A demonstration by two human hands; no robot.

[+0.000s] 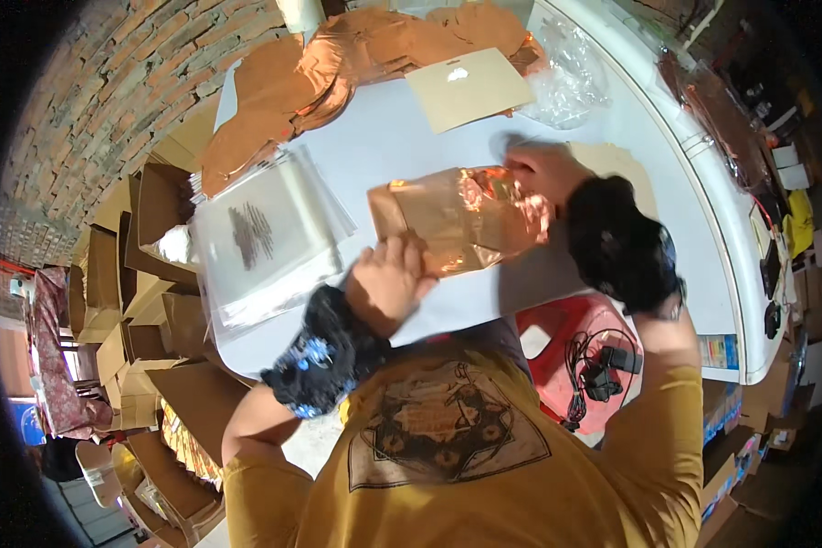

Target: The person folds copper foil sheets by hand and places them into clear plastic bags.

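A folded, shiny copper-coloured foil piece [470, 224] lies on the white table in front of me. Its right end is crumpled, and its left part looks smoother; I cannot tell whether clear film covers it. My left hand [388, 283] rests on the near left edge of the foil, fingers spread over it. At the far right end is my right hand [548, 173], its fingers smeared by motion, so their grip on the foil does not show. Left of the foil lies a stack of clear plastic bags [288, 237]. Dark elastic cuffs cover both my wrists.
Flat copper foil pieces [265, 78] are heaped along the far side, with a tan card [470, 87] over them. Crumpled clear plastic [566, 78] sits beside it. Cardboard boxes [160, 215] stand left of the table [374, 123]. A red stool [557, 356] holds black cables and adapters.
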